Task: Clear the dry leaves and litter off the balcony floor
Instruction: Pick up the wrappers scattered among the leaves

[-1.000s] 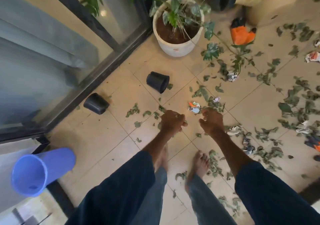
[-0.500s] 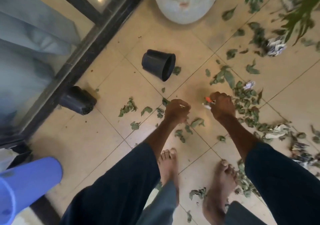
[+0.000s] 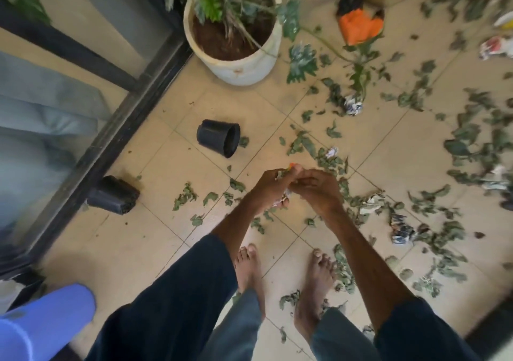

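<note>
Dry green leaves [image 3: 302,144] lie scattered over the beige tiled floor [image 3: 172,238], thickest to the right. Crumpled paper litter lies among them, one wad [image 3: 401,229] near my right forearm and another [image 3: 353,107] further off. My left hand [image 3: 270,187] is raised above the floor, closed around a bunch of leaves and crumpled paper with an orange scrap showing at the top. My right hand [image 3: 316,187] touches it, fingers curled at the same bundle. My bare feet stand below them.
A white pot with a plant [image 3: 236,63] stands ahead. Two small black pots lie tipped over, one [image 3: 219,138] mid-floor and one [image 3: 113,195] against the glass door frame [image 3: 111,144]. A blue bin [image 3: 41,324] is at bottom left. An orange bag [image 3: 359,27] lies far right.
Both hands have lifted off the floor and come together; the paper scrap my right hand picked up now sits in the bundle at my left hand. The view has pulled back.
</note>
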A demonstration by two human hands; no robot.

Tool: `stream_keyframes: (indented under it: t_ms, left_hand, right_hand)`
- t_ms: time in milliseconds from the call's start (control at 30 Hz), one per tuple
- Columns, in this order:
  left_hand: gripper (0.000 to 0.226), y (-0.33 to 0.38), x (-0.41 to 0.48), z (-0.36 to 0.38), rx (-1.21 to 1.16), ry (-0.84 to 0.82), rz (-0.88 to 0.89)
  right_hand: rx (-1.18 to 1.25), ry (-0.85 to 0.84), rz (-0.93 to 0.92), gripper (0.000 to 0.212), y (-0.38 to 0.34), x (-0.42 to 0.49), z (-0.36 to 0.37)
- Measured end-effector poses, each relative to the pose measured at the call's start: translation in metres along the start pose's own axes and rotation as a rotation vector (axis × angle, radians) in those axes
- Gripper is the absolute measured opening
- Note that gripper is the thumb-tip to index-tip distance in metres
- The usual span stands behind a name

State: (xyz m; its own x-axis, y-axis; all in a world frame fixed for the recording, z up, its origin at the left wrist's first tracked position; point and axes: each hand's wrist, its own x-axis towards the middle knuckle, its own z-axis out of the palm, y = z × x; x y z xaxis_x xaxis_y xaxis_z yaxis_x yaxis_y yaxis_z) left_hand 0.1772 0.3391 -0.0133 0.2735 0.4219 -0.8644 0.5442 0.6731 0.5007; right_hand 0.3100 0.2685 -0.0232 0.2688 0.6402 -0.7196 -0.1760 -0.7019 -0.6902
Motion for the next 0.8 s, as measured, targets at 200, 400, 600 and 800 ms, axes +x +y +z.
stream_keyframes:
  t_ms: [200, 400, 600, 800]
  left_hand:
    - [0.044, 0.022, -0.023, 0.019, 0.248, 0.180, -0.060]
    - [0.046, 0.066, -0.056, 0.071, 0.336, 0.160, -0.045]
    - [0.052, 0.055, -0.033, 0.125, 0.482, 0.113, 0.037]
    - [0.049, 0.026, 0.013, 0.151, 0.496, 0.061, 0.039]
  right_hand:
    - [0.443, -0.028, 0.144, 0.034, -0.005, -0.055, -0.047]
    - [0.272, 0.323, 0.366, 0.013, 0.036, -0.089, -0.131]
    - [0.008, 0.511, 0.466, 0.010, 0.106, -0.074, -0.174]
    - [-0.111, 0.657, 0.460, 0.047, 0.128, -0.005, -0.170]
